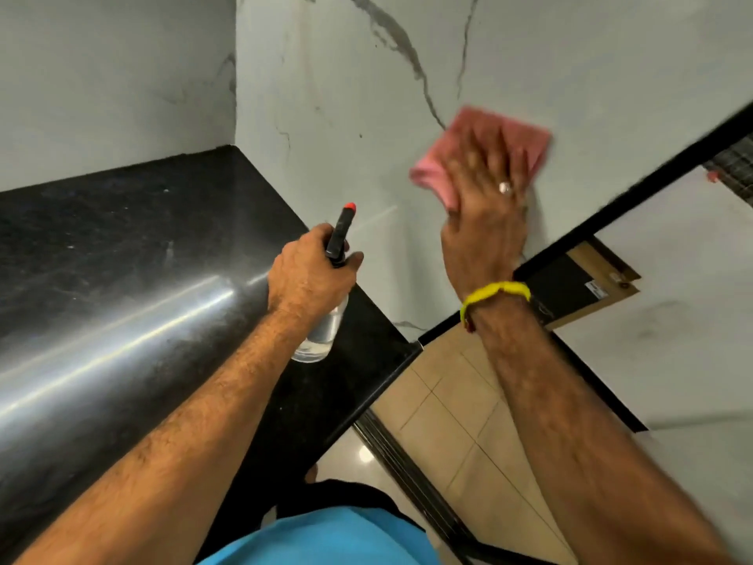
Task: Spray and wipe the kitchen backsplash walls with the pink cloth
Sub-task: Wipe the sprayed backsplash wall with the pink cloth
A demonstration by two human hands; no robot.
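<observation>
1. Right hand (485, 205) flat, fingers spread, pressing cloth (495, 134) to wall (346, 95); left hand (311, 275) curled round bottle (326, 320), nozzle toward wall.
2. Cloth only pinned, not gripped: could slide out mid-stroke.
3. Could mist the right hand if sprayed now.
4. Near wall's black edge (611, 205): cloth may snag.

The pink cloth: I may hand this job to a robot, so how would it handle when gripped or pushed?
The pink cloth probably is floppy: it bunches below the right hand. It looks thin and light. Pressed flat on the white marble-look wall, it likely slides easily.
</observation>
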